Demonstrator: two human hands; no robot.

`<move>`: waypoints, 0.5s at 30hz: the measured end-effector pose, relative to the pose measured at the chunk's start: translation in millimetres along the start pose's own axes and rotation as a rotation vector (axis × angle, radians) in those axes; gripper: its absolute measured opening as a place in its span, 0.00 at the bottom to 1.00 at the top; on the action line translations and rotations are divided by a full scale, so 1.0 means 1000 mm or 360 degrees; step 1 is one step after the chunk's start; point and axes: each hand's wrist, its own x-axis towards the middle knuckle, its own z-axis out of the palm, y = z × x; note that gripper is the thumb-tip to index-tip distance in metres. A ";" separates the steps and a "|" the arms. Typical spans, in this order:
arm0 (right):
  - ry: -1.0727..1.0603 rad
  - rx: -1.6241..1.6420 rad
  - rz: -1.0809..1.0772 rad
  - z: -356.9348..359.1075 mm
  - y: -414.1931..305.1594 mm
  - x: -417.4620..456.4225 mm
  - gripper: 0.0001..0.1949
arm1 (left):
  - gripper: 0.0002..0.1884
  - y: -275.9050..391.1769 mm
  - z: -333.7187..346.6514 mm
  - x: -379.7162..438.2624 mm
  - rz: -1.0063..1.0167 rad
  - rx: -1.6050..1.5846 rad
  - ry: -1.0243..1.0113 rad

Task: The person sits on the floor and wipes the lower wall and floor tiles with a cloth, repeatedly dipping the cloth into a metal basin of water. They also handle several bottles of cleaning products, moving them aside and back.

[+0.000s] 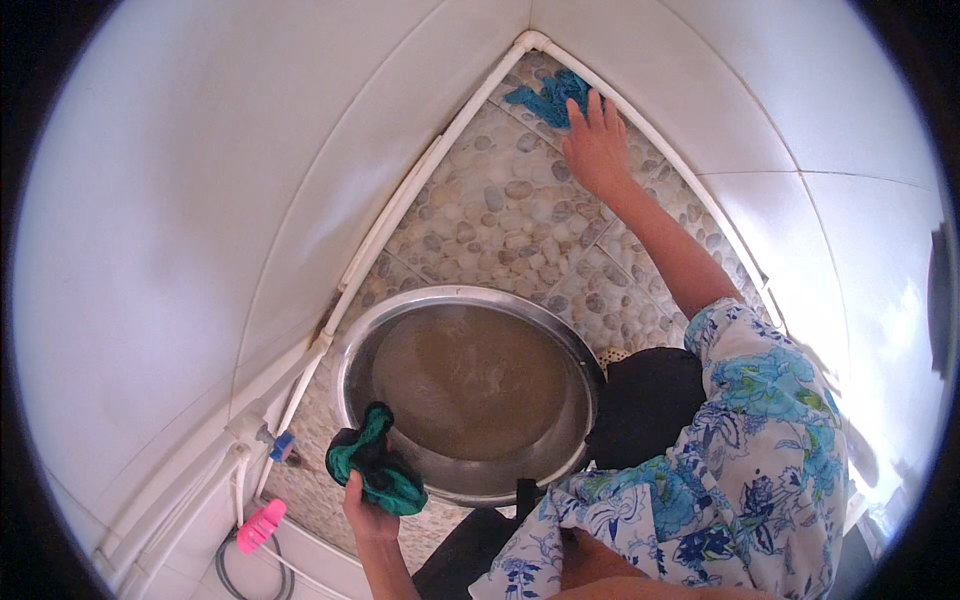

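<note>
My left hand (371,514) grips a bunched green and black cloth (382,480) over the near left rim of a large round metal basin (589,435). Murky brownish water (480,375) fills much of the basin. Farther off, my right hand (598,146) reaches to the corner, fingers spread at the edge of a crumpled teal cloth (551,97) on the pebble-patterned floor. The fingertips seem to touch that cloth, but whether they grasp it is unclear.
White pipes (427,176) run along the foot of both pale walls and meet at the corner. At the lower left are a blue-handled valve (283,447), a pink object (261,526) and a coiled grey hose (223,574). The floor (499,217) is pebble-patterned tile.
</note>
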 end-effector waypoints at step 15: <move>0.0298 0.0182 -0.0063 0.050 -0.017 0.075 0.23 | 0.37 0.010 0.016 -0.006 -0.0103 0.0027 -0.0025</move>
